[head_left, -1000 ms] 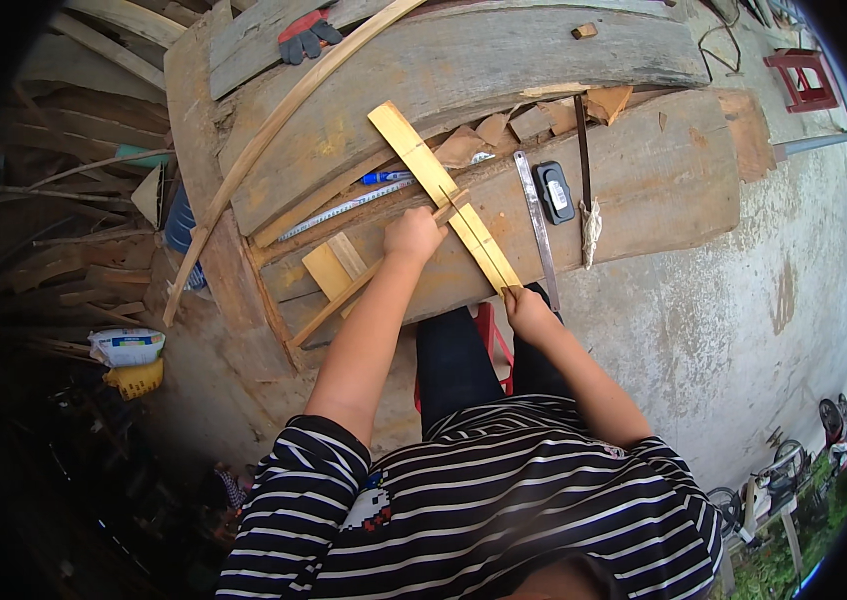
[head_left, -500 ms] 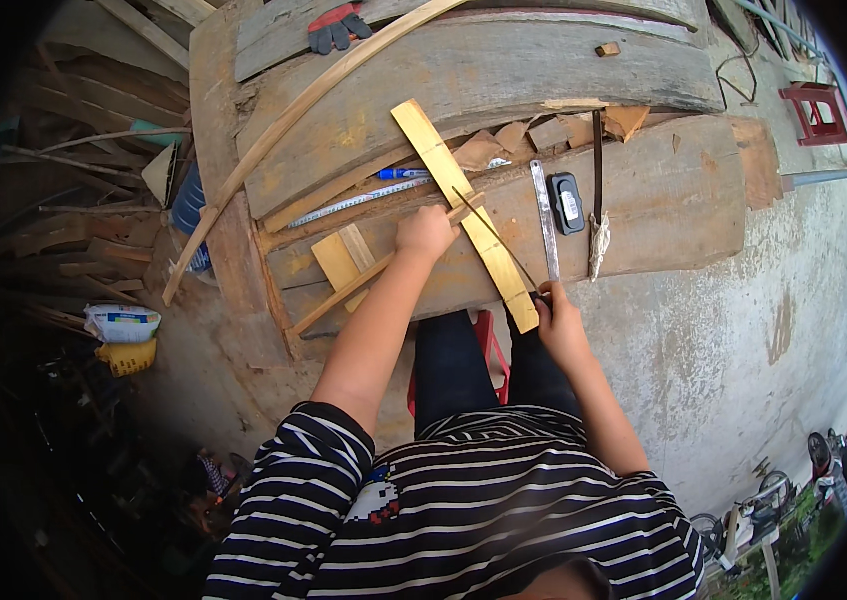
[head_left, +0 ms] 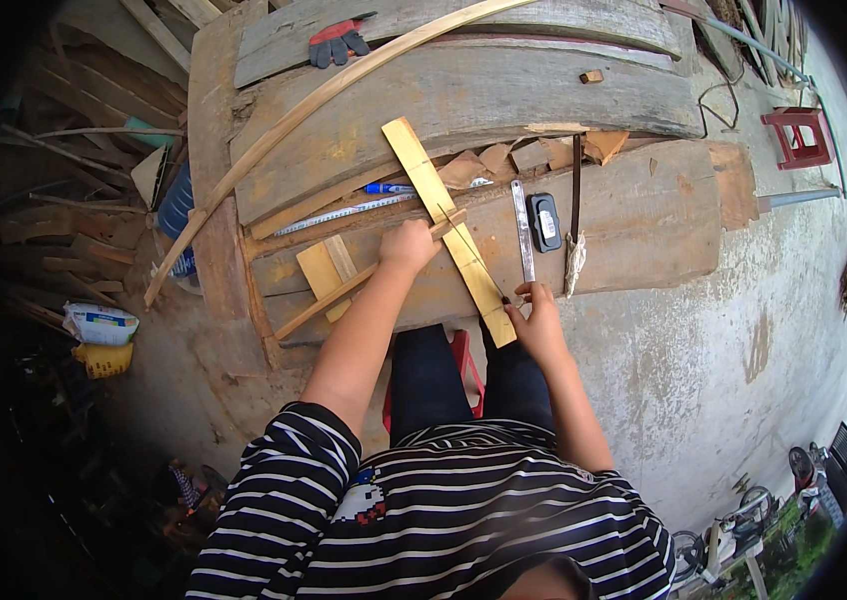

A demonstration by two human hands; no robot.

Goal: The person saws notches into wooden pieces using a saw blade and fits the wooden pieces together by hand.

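Note:
My left hand [head_left: 409,245] is closed round a narrow wooden stick [head_left: 329,303]. The stick's front end lies across a long yellowish board [head_left: 427,178] with dark lines across it. My right hand [head_left: 541,328] grips the dark handle of a thin, dark, rod-like tool [head_left: 482,265]; its exact kind is unclear. This tool slants along the board up to the stick, its far tip showing just beyond. The board's near end hangs over the bench edge above my lap. A metal ruler [head_left: 524,230] lies just beyond my right hand, beside a black case [head_left: 545,222].
The bench of grey planks [head_left: 634,215] holds a dark bar [head_left: 576,190], a blue marker [head_left: 389,188], a measuring strip [head_left: 344,213], short wood pieces [head_left: 320,268], a glove [head_left: 337,42] and a long curved strip [head_left: 284,125]. A red stool [head_left: 797,137] stands at the right.
The whole view has shifted slightly. My right hand has come in a little closer to the stick with the tool, and the tool looks straighter. My left hand keeps its hold.

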